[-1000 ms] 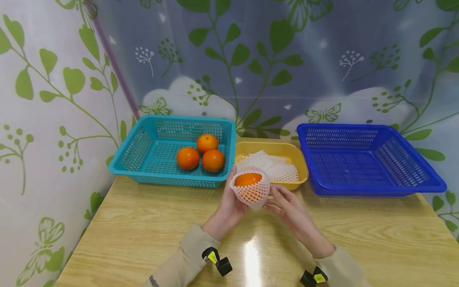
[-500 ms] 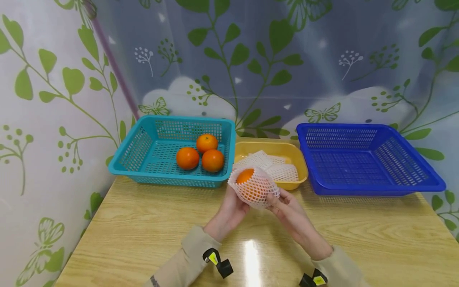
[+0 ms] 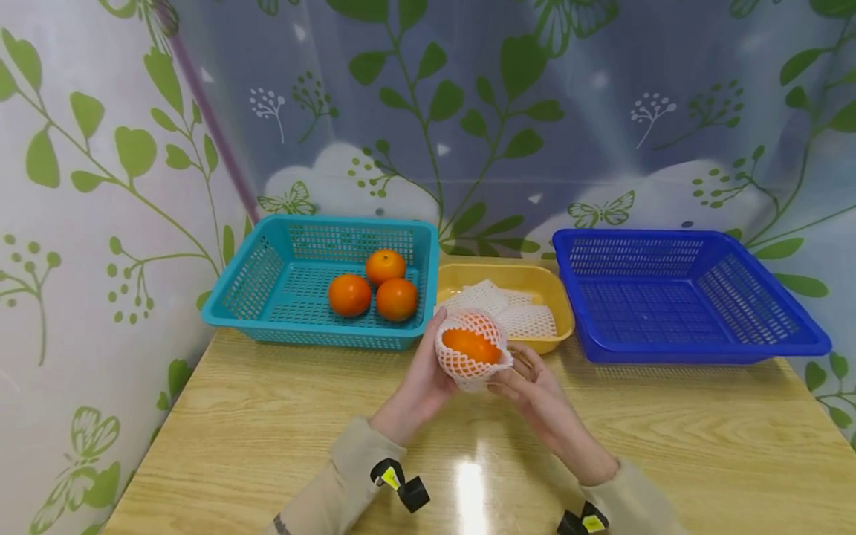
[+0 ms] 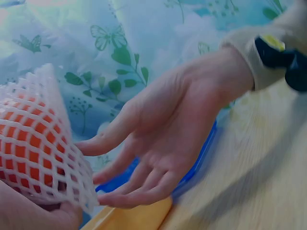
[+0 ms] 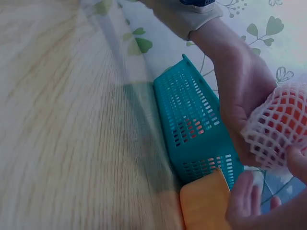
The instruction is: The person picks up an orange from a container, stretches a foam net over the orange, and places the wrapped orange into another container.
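Observation:
In the head view an orange (image 3: 471, 347) sits inside a white foam net sleeve (image 3: 461, 377), its bare side facing up through the sleeve's opening. My left hand (image 3: 420, 386) cradles the sleeved orange from the left and below, held over the table by the yellow tray. My right hand (image 3: 545, 405) has its thumb and fingers at the right edge of the net. In the left wrist view the right hand (image 4: 163, 124) meets the sleeve's end with thumb and fingertips. Mesh covers the orange in the right wrist view, where the right thumb (image 5: 298, 163) lies against the net.
A teal basket (image 3: 321, 338) with three oranges (image 3: 350, 296) stands at the back left. Between the baskets, a yellow tray (image 3: 560, 312) holds several flat foam nets (image 3: 528, 322). A blue basket (image 3: 709, 349) stands on the right of the wooden table (image 3: 254, 438).
The sleeved orange has turned in my hands, so its bare side now faces up and right. My right hand has shifted its fingers along the net's right edge.

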Demonstrator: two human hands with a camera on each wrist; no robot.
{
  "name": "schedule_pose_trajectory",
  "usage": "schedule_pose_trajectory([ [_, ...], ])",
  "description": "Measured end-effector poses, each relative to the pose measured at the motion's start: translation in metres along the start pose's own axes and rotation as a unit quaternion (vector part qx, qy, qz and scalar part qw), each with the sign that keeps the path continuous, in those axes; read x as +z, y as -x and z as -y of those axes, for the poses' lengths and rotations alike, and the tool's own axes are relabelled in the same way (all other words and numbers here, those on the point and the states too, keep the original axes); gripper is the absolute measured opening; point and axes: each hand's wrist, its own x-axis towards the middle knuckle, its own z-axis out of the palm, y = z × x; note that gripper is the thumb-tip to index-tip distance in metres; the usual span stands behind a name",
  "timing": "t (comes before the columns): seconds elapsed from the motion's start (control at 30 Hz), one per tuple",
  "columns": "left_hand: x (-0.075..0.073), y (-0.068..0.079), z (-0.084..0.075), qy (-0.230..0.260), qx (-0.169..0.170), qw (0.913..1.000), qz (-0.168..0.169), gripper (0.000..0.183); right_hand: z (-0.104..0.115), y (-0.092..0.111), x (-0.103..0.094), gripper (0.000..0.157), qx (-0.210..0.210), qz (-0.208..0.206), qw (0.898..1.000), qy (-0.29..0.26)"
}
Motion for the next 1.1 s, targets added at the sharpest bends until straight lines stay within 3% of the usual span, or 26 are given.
schedule_pose_trajectory([
  [0.1,0.000,-0.001,-0.001,-0.052,0.012,0.9981,-0.030,0.069,0.001,0.000,0.000,0.054,-0.016,-0.011,0.998,0.063],
  [0.2,-0.001,-0.002,-0.001,-0.081,0.016,0.9953,-0.050,0.070,0.002,0.000,0.000,0.061,-0.054,0.006,0.990,0.129],
  [0.3,-0.002,-0.003,0.001,-0.101,0.015,0.9931,-0.058,0.071,0.001,-0.001,0.000,0.072,-0.129,0.025,0.967,0.216],
  [0.43,-0.002,-0.002,0.006,-0.145,0.009,0.9872,-0.065,0.074,-0.001,-0.001,0.002,0.099,-0.211,0.027,0.924,0.318],
  [0.5,-0.002,-0.002,0.008,-0.175,0.006,0.9822,-0.067,0.074,0.000,0.000,0.003,0.104,-0.213,0.023,0.918,0.334],
  [0.57,-0.002,-0.001,0.009,-0.206,0.011,0.9763,-0.066,0.073,0.001,0.001,0.005,0.101,-0.202,0.014,0.919,0.339],
  [0.63,-0.001,-0.002,0.010,-0.250,0.031,0.9650,-0.072,0.071,0.002,0.001,0.006,0.097,-0.194,-0.001,0.921,0.337],
  [0.73,0.000,-0.003,0.008,-0.308,0.084,0.9440,-0.081,0.064,0.004,0.002,0.005,0.091,-0.178,-0.018,0.923,0.342],
  [0.83,0.001,-0.002,0.007,-0.345,0.154,0.9238,-0.060,0.057,0.004,0.003,0.004,0.083,-0.156,-0.022,0.926,0.343],
  [0.97,0.003,0.001,0.012,-0.348,0.227,0.9096,-0.005,0.047,0.005,0.004,0.003,0.071,-0.134,-0.021,0.941,0.311],
  [1.1,0.005,0.001,0.020,-0.335,0.261,0.9053,-0.015,0.041,0.005,0.005,0.004,0.065,-0.135,-0.021,0.954,0.266],
])
